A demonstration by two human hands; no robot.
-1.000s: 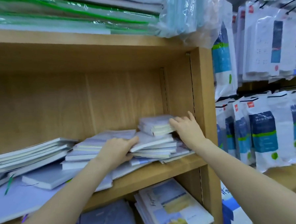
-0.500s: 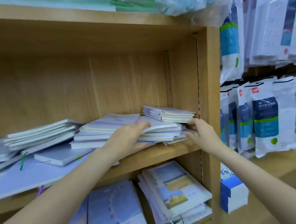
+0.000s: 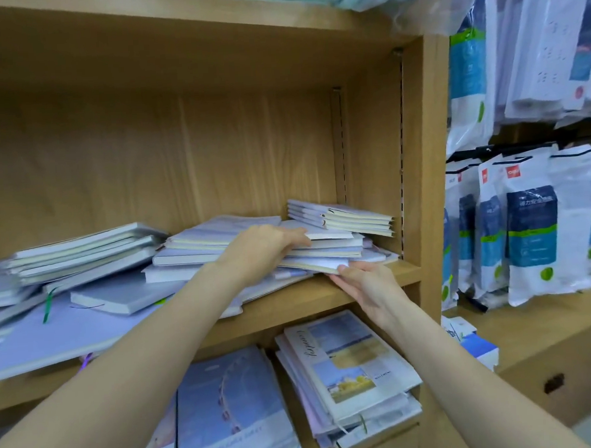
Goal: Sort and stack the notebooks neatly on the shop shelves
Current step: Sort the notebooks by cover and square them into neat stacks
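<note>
A loose stack of pale lilac notebooks [image 3: 326,248] lies at the right end of the middle shelf [image 3: 369,293]. A smaller pile of thin notebooks [image 3: 352,217] sits on top of it at the back right. My left hand [image 3: 264,251] grips the stack's left front. Its fingers lie over an upper notebook and its thumb is hidden lower down. My right hand [image 3: 365,283] is flat, and its straight fingertips touch the front edge of the lowest notebooks.
More grey and lilac notebooks [image 3: 83,248] lie untidily on the left of the same shelf, over a large lilac book [image 3: 36,340]. The shelf below holds picture-cover notebooks [image 3: 349,365] and blue ones [image 3: 228,409]. Bagged goods [image 3: 530,225] hang at right beyond the wooden side panel [image 3: 424,169].
My right hand has come down from the small top pile to the stack's lower front edge. My left hand has stayed on the stack, its fingers reaching further right.
</note>
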